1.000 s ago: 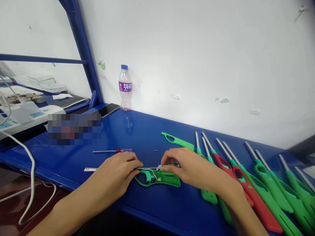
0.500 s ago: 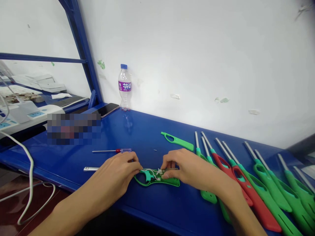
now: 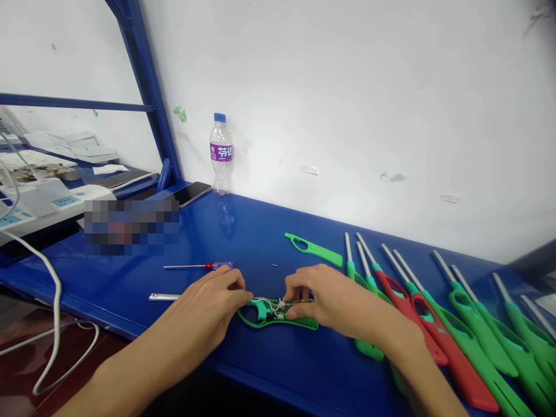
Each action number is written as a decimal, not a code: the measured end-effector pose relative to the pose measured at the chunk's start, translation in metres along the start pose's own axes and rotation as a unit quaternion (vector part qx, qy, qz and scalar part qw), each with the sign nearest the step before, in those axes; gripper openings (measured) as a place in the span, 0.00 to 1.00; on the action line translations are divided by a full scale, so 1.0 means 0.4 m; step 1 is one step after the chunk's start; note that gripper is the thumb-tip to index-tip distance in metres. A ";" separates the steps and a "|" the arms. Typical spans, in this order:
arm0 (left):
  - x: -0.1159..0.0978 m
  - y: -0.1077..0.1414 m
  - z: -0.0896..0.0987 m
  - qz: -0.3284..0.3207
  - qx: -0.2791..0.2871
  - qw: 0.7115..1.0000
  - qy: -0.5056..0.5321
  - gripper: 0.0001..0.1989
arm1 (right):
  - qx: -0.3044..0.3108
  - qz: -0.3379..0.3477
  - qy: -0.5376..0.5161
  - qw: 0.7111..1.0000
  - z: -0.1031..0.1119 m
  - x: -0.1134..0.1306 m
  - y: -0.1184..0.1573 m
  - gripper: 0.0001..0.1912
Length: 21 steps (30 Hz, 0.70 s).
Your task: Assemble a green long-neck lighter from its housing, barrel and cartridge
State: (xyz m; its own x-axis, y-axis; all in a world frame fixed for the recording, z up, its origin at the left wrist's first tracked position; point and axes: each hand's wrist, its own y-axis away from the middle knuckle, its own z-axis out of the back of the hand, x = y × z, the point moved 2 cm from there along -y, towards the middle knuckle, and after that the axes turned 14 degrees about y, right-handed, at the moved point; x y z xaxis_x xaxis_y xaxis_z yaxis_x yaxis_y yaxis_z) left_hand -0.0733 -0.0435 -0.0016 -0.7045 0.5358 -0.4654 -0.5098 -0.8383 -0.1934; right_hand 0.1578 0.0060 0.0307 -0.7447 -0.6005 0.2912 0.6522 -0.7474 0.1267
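Observation:
An opened green gas lighter [image 3: 278,324] lies on the blue table, its wires and teal trigger [image 3: 262,310] exposed. Its metal tube [image 3: 164,297] sticks out to the left past my wrist. My left hand [image 3: 219,304] is closed, thumb and fingers pinching the housing near the trigger loop. With thumb and fingertips my right hand [image 3: 319,295] grips the clear fuel tank [image 3: 299,302] at the handle end; my fingers partly hide it. Beyond the hands lies the loose green half-shell [image 3: 315,249], with a tiny metal pin or screw [image 3: 274,265] to its left.
A screwdriver [image 3: 204,266] lies behind my left hand. Several green and red lighters [image 3: 447,330] are lined up on the right. At the wall stand a plastic bottle [image 3: 222,153] and a phone [image 3: 195,194]. A white cable [image 3: 56,313] hangs at the left edge.
Both hands keep nearly the same grip and place. My right fingers have shifted very slightly at the fuel tank; the view has moved a touch.

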 end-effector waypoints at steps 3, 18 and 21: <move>-0.008 -0.001 0.000 0.001 0.007 1.000 -0.010 0.24 | 0.001 -0.003 -0.004 1.000 -0.002 -0.003 0.000 0.04; 0.030 -0.013 -0.025 -0.052 -0.021 0.998 0.040 0.19 | 0.002 -0.013 -0.006 1.000 -0.008 -0.005 0.000 0.04; 0.025 -0.017 -0.022 -0.042 -0.016 0.998 0.039 0.20 | 0.008 -0.015 -0.009 1.000 -0.007 -0.004 -0.001 0.04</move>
State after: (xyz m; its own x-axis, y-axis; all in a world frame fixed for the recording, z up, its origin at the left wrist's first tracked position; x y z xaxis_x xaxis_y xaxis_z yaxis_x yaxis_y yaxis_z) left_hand -0.0725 -0.0334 -0.0123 -0.6187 0.5958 -0.5121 -0.5483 -0.7943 -0.2617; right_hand 0.1583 0.0065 0.0276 -0.7616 -0.5727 0.3033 0.6319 -0.7601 0.1514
